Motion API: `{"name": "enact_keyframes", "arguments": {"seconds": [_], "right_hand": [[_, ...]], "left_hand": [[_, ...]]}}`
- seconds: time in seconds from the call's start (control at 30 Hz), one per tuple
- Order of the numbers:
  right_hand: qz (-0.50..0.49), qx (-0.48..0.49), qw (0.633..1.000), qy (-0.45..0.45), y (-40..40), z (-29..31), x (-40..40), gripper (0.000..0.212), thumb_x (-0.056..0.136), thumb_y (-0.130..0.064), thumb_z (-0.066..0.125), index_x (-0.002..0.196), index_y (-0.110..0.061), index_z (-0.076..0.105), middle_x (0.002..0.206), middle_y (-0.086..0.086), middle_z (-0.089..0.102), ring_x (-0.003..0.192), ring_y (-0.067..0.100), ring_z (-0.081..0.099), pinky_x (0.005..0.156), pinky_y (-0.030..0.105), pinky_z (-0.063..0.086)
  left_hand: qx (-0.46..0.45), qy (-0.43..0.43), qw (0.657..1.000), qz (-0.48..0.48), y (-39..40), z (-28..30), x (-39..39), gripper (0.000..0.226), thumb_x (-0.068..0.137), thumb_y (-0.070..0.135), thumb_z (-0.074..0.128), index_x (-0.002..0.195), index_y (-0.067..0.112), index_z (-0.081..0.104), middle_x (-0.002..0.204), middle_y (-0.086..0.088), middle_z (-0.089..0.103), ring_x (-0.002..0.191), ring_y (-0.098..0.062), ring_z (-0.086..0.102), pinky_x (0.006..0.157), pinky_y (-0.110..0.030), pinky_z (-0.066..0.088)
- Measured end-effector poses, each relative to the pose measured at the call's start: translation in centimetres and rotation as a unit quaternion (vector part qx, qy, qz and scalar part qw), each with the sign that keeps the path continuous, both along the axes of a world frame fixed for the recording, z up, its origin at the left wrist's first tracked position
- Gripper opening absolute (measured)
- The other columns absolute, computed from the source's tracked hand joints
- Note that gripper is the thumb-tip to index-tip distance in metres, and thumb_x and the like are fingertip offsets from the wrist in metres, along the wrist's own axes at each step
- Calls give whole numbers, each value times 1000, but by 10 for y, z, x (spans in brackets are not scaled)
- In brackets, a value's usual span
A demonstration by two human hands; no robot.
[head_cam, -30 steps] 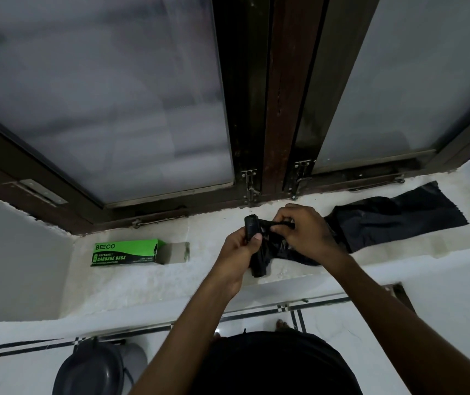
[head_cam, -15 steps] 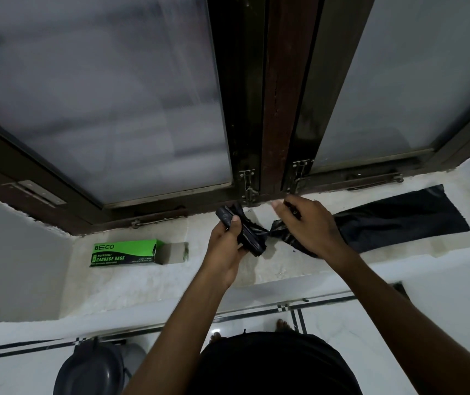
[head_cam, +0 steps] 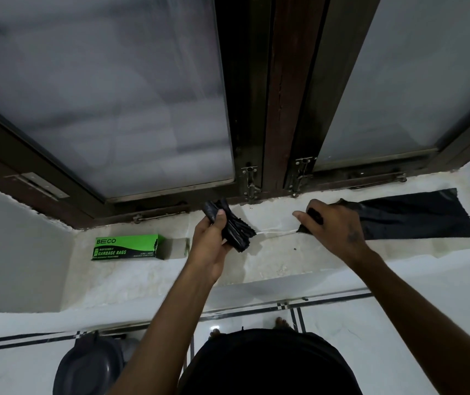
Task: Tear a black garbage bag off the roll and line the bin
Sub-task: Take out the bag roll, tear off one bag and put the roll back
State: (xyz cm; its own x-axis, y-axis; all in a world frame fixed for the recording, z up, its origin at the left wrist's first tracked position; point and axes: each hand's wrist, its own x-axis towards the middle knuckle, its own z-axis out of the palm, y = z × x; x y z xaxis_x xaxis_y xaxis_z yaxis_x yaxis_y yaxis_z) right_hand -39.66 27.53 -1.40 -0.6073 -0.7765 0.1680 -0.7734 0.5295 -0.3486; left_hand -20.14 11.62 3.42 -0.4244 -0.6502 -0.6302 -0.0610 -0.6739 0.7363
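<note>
My left hand [head_cam: 214, 243] grips the black roll of garbage bags [head_cam: 232, 223] above the white sill. To its right, my right hand [head_cam: 333, 226] pinches the near end of a flat black garbage bag [head_cam: 416, 218] that lies stretched along the sill towards the right. A gap of bare sill separates roll and bag; only a thin pale strand runs between them. The dark grey bin [head_cam: 91, 366] stands on the floor at the lower left, partly cut off by the frame edge.
A green garbage bag box [head_cam: 127, 247] lies on the sill [head_cam: 271, 260] at the left. Dark wooden window frames with frosted glass and metal latches [head_cam: 249, 183] rise behind. White tiled floor with black lines lies below, with my feet near the wall.
My hands have pulled apart: the left with the roll moved left, the right with the bag moved right. The bag has come off the roll, leaving bare sill between them.
</note>
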Motion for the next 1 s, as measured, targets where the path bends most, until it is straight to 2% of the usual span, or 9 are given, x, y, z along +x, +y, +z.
{"name": "enact_keyframes", "arguments": {"seconds": [0.07, 0.2, 0.3, 0.37, 0.47, 0.63, 0.77, 0.87, 1.0], "right_hand": [[40, -10, 998, -45, -2, 1, 4, 48, 92, -64, 39, 73, -25, 59, 65, -10, 57, 66, 11, 55, 60, 30, 45], [96, -50, 979, -171, -12, 6, 13, 43, 89, -42, 64, 61, -20, 39, 72, -3, 47, 77, 19, 48, 74, 42, 46], [53, -94, 937, -331, -18, 18, 24, 51, 86, -45, 69, 66, -17, 31, 64, 1, 51, 59, 20, 50, 62, 40, 49], [18, -96, 931, -352, -21, 23, 30, 54, 82, -55, 70, 68, -18, 32, 59, -1, 39, 53, 14, 37, 54, 33, 38], [-10, -101, 938, -331, -26, 22, 36, 57, 75, -58, 74, 67, -19, 33, 60, -1, 34, 54, 12, 31, 52, 29, 30], [-21, -47, 988, -145, -32, 10, 37, 40, 85, -6, 65, 64, -16, 32, 54, -1, 33, 51, 18, 34, 51, 31, 31], [62, 45, 997, -9, -22, 1, 30, 39, 65, 19, 65, 64, -13, 42, 46, 0, 30, 37, 18, 28, 41, 21, 16], [99, 62, 992, 37, -16, 0, 19, 39, 51, 21, 67, 62, -11, 48, 42, 1, 30, 36, 17, 23, 40, 20, 17], [99, 78, 990, 63, -9, 3, 1, 37, 51, 21, 69, 60, -9, 49, 47, -5, 22, 35, 16, 21, 43, 15, 8]], "left_hand": [[10, 6, 1000, 8, 2, 0, -1, 34, 105, 19, 47, 135, 3, 52, 113, -12, 66, 103, -27, 64, 88, -46, 52], [30, 5, 1000, 7, 8, 0, -6, 35, 105, 20, 47, 135, 2, 53, 129, -19, 63, 110, -31, 63, 83, -42, 55], [33, 10, 999, 10, 11, -1, -9, 37, 105, 21, 47, 135, 1, 52, 132, -20, 62, 118, -34, 61, 90, -46, 55], [37, 17, 999, 13, 13, -1, -10, 38, 105, 22, 47, 137, 1, 52, 134, -20, 62, 123, -36, 60, 98, -49, 52], [43, 26, 999, 17, 15, 1, -12, 38, 105, 22, 46, 137, 2, 52, 132, -17, 63, 122, -34, 60, 99, -48, 52], [65, 41, 997, -3, 15, 1, -11, 19, 107, 23, 41, 110, 16, 58, 104, -7, 69, 96, -21, 66, 79, -38, 53], [57, 30, 998, -19, 15, -1, -11, 23, 108, 24, 39, 110, 10, 57, 83, -4, 60, 79, -20, 59, 78, -38, 53], [56, 28, 997, -39, 21, 2, -12, 21, 109, 23, 35, 106, 16, 55, 76, -2, 51, 68, -17, 50, 71, -34, 48], [28, 31, 997, -60, 23, 6, -16, 22, 110, 22, 34, 105, 19, 55, 74, -1, 48, 65, -15, 47, 71, -32, 44]]}}
